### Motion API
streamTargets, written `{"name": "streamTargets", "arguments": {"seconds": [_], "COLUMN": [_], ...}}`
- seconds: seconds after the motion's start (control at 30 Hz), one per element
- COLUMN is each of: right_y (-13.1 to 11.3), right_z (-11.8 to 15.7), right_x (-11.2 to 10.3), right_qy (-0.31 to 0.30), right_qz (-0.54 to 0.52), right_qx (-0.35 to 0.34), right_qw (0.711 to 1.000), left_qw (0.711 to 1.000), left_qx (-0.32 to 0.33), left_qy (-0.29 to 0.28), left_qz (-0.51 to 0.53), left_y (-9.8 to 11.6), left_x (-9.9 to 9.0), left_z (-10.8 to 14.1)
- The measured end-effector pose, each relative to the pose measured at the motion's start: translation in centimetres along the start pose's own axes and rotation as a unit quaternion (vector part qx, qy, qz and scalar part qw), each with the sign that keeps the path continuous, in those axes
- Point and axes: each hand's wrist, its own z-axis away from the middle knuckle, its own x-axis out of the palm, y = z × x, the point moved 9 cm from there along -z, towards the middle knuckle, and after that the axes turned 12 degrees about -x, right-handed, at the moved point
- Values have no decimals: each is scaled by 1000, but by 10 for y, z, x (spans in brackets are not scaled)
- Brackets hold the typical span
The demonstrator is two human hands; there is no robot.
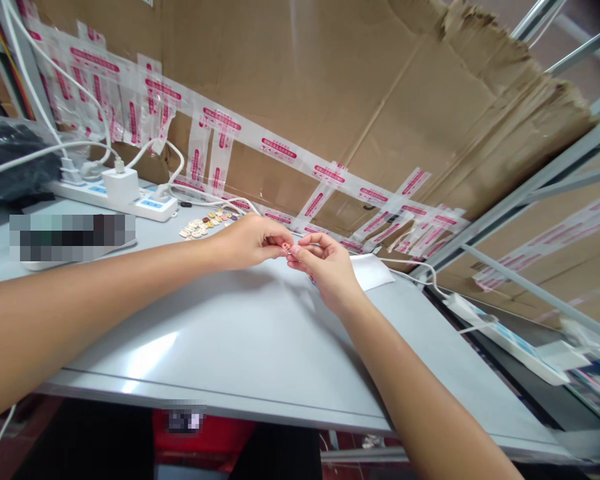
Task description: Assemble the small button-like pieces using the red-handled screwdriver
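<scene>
- Both hands together over the table, fingertips meeting; left hand (253,241) and right hand (330,268) come in from either side.
- Left hand: thumb and forefinger pinched on a small red piece (285,247).
- Right hand: thumb and fingertips right up against that piece, other fingers curled; can't tell whether it grips the piece too or only touches.
- Red piece sits between the two sets of fingertips, mostly covered; exact shape too small to make out.
- Small buttons (196,229), cream, yellow and brown, loose on the table just beyond the left wrist, near the left hand.
- White paper (375,272) flat just right of the right hand, partly hidden by it.
- Gray table (220,340) below both hands, bare stretch on the near side.
- Power strip (155,208) with plugs and cords, past the left forearm; second strip (510,343) well to the right of the right hand.
- Cardboard (320,87) with red-and-white tape (279,149) stands beyond both hands.
</scene>
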Motion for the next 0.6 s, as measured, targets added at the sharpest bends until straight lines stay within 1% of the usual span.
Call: {"name": "streamTargets", "arguments": {"seconds": [0.07,0.23,0.43,0.53,0.6], "right_y": [0,-2,-3,-2,0], "right_z": [0,2,1,2,2], "right_x": [0,5,6,6,7], "right_qy": [-2,-26,-29,-28,-33], "right_qz": [1,15,32,22,8], "right_qx": [-2,-8,-12,-3,9], "right_qw": [1000,1000,999,999,999], "left_qw": [1000,1000,999,999,999], "left_qx": [6,-9,11,24,22], "left_qy": [6,11,25,37,35], "left_qz": [-4,-9,-20,-32,-31], "left_y": [0,-1,3,5,5], "left_x": [0,1,1,0,1], "left_z": [0,1,2,2,2]}}
